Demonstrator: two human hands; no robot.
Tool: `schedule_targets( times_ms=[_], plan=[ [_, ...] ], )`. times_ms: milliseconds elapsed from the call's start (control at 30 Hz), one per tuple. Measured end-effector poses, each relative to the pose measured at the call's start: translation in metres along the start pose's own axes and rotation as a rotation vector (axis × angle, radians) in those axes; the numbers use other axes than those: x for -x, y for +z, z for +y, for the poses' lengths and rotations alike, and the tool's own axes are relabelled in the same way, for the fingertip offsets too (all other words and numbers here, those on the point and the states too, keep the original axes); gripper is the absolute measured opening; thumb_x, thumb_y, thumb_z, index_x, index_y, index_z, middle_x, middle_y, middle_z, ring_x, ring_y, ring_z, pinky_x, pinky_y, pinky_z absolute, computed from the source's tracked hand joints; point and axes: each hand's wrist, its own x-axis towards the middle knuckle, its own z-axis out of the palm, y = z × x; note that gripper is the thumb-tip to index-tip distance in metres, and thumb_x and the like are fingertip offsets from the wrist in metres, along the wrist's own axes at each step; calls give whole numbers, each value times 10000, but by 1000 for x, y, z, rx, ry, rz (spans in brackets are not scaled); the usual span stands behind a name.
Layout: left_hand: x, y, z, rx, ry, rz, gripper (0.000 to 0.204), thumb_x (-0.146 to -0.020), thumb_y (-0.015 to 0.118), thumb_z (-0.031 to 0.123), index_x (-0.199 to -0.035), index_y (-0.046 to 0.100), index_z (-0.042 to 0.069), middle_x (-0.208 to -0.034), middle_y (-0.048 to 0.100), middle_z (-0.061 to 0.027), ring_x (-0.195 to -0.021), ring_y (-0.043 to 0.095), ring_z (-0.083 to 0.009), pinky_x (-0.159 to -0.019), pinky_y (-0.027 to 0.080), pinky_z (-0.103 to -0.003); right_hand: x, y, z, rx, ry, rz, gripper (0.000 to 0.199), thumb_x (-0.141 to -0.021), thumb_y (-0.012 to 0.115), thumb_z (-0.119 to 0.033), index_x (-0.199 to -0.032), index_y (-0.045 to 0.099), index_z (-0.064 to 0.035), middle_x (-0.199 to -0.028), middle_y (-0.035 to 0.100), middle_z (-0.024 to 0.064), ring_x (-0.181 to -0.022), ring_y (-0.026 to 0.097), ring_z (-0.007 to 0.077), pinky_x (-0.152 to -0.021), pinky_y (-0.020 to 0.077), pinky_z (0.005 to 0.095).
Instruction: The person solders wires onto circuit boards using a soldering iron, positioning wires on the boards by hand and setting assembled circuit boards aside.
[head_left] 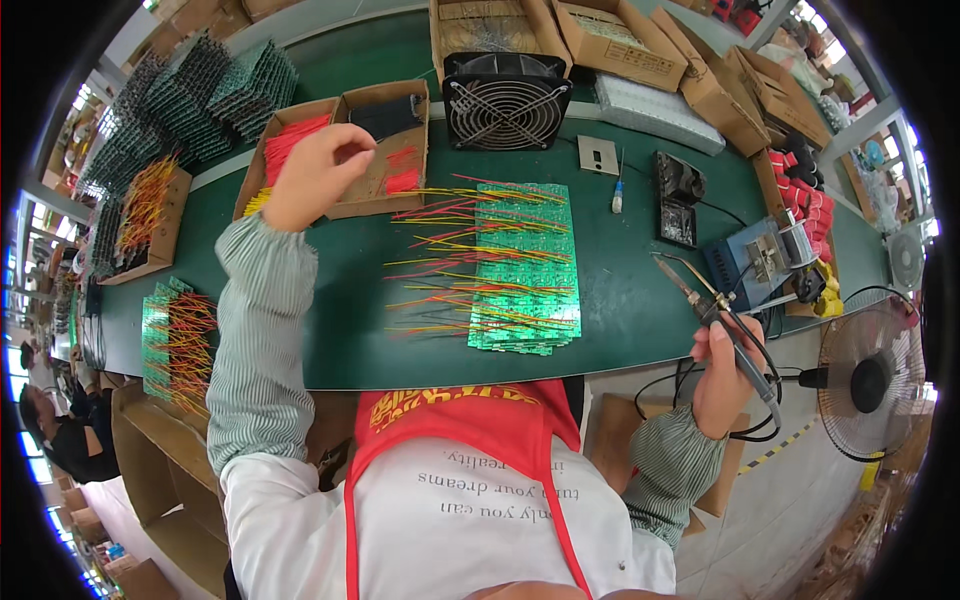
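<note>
At the dial's centre we see circuit boards [545,285] with a glossy green face, and on their nine o'clock side wires [430,242] in smooth red and yellow plastic. Beneath, our table [350,340] is smooth, dark green, with a soft sheen. Just past three o'clock, the soldering iron [743,358] joins a metal front to a dark plastic handle; at three, the box [728,262] looks like blue-painted metal. At twelve we see a black fan [505,110] with a wire grille; past one, a smooth, pale metal plate [597,155]. At one, the carton [655,65] is matt cardboard. At nine, our striped sleeve [262,330] is crinkled cloth; at six, the apron [450,408], red cloth.
</note>
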Motion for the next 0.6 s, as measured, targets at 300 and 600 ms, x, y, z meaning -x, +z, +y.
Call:
schedule_targets(
  times_ms=[300,600],
  plan=[
    [-50,52,-85,-399,-31,-162,339,-772,636,161,-1071,577,12,-983,614,-149,-916,602,-269,-815,470,-335,-5,6,1,22,54,-18,178,-786,606,-65,-927,540,21,-698,605,103,-539,547,120,-510,438,214],
    [-75,69,-97,-576,-36,-343,399,-702,693,284,-994,598,28,-957,590,-184,-938,560,-342,-818,454,-395,-9,10,4,26,74,-40,179,-786,614,-69,-914,529,21,-700,603,107,-544,547,122,-509,442,218]
  ],
)
